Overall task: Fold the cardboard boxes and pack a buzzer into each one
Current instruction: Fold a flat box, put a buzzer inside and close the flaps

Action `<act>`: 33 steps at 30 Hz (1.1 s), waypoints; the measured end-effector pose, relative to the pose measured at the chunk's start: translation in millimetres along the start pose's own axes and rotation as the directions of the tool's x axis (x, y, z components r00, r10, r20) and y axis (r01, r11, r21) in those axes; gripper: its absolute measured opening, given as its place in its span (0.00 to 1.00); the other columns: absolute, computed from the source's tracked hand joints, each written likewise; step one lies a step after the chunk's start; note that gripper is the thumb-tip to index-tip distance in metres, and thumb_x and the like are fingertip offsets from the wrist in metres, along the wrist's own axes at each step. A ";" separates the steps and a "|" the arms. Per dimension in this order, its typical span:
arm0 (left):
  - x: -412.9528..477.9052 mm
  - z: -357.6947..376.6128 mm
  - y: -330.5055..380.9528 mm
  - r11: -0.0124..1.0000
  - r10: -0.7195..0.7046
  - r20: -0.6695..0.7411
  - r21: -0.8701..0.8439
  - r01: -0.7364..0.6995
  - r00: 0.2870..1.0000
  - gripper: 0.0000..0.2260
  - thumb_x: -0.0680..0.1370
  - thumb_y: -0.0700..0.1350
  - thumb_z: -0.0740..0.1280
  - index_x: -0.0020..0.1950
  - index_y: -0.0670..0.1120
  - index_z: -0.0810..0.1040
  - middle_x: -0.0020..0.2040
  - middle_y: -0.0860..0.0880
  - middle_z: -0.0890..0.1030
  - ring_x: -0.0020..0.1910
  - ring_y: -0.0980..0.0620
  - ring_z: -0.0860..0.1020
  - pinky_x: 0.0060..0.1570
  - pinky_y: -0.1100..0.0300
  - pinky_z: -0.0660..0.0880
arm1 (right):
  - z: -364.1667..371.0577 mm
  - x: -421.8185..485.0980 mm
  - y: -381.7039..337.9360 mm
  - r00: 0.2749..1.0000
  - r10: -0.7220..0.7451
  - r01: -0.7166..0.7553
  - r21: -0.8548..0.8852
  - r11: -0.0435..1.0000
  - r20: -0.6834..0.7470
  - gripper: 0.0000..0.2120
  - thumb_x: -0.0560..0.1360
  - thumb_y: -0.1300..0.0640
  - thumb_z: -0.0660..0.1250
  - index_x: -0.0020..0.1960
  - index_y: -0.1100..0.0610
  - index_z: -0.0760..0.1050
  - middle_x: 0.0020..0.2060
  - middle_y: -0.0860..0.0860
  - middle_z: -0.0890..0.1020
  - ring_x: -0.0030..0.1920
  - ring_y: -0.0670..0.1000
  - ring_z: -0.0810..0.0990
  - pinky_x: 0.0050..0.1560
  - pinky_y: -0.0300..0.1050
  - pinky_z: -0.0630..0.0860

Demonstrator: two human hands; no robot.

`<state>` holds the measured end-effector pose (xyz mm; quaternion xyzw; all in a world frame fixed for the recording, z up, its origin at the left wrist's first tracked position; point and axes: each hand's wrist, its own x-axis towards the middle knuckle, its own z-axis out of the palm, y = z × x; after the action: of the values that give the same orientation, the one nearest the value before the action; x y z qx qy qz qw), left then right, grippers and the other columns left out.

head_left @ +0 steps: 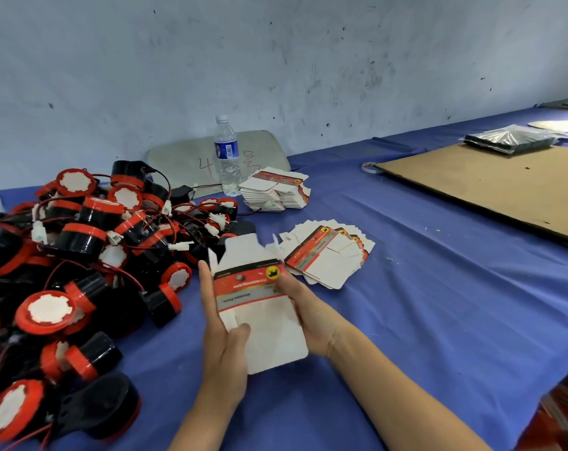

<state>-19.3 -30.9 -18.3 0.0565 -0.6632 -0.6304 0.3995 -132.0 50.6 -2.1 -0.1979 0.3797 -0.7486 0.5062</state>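
box (259,320) — long axis pointing away | left hand (219,340), right hand (311,317): fingers (206,288) pinch it

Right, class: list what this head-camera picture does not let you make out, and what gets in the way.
Head view:
Print on the flat cardboard box: blurred, too small.
Right hand: fingers hidden behind that box.
Buzzer pile: cut off by the left edge.
Water bottle label text: too small.

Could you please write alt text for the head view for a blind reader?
Left hand and right hand hold a flat box over a blue table. Buzzers are heaped at left; a fan and a stack of boxes lie beyond, by a bottle.
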 end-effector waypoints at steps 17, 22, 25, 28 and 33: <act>15.1 -1.9 2.9 0.979 -0.202 -0.341 -0.035 0.202 0.918 0.11 0.81 0.42 0.61 0.61 0.56 0.75 0.59 0.56 0.80 0.56 0.60 0.79 0.53 0.66 0.75 | -0.3 -0.8 -3.9 0.929 -0.352 0.254 -0.495 0.831 -0.114 0.21 0.68 0.48 0.73 0.58 0.38 0.72 0.49 0.42 0.85 0.53 0.46 0.83 0.50 0.38 0.79; 10.7 1.0 5.8 0.986 -0.165 -0.218 -0.022 0.164 0.962 0.11 0.79 0.47 0.62 0.60 0.56 0.74 0.59 0.55 0.80 0.61 0.55 0.77 0.53 0.69 0.74 | 5.4 -1.9 -0.5 0.955 -0.284 0.228 -0.410 0.883 -0.082 0.26 0.64 0.45 0.74 0.61 0.48 0.73 0.53 0.48 0.85 0.54 0.49 0.83 0.52 0.42 0.78; 8.3 -0.8 7.5 0.985 -0.171 -0.138 -0.033 0.168 0.976 0.26 0.72 0.62 0.70 0.67 0.57 0.69 0.62 0.55 0.79 0.62 0.56 0.77 0.57 0.60 0.75 | 9.0 -3.9 -1.6 0.956 -0.286 0.230 -0.428 0.874 -0.069 0.30 0.62 0.46 0.75 0.61 0.50 0.71 0.51 0.45 0.85 0.52 0.46 0.83 0.49 0.37 0.78; 7.8 2.8 9.8 0.986 -0.167 -0.086 -0.006 0.168 0.982 0.47 0.61 0.66 0.75 0.74 0.54 0.59 0.64 0.61 0.76 0.60 0.65 0.76 0.52 0.71 0.74 | 14.4 -7.4 -0.2 0.960 -0.277 0.241 -0.432 0.869 -0.023 0.28 0.65 0.47 0.74 0.62 0.48 0.69 0.53 0.43 0.84 0.55 0.46 0.82 0.51 0.37 0.78; 6.7 6.0 4.7 0.995 -0.102 -0.029 -0.001 0.102 0.994 0.42 0.69 0.47 0.71 0.78 0.52 0.52 0.60 0.74 0.74 0.58 0.71 0.75 0.47 0.76 0.73 | 19.6 -9.7 0.6 0.953 -0.299 0.295 -0.363 0.884 0.048 0.22 0.71 0.46 0.70 0.63 0.33 0.71 0.62 0.46 0.80 0.62 0.51 0.79 0.62 0.49 0.76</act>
<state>-25.4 -29.2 -10.4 0.0996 -0.6535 -0.6491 0.3764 -114.4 52.1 10.7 -0.3408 0.4800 -0.7343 0.3380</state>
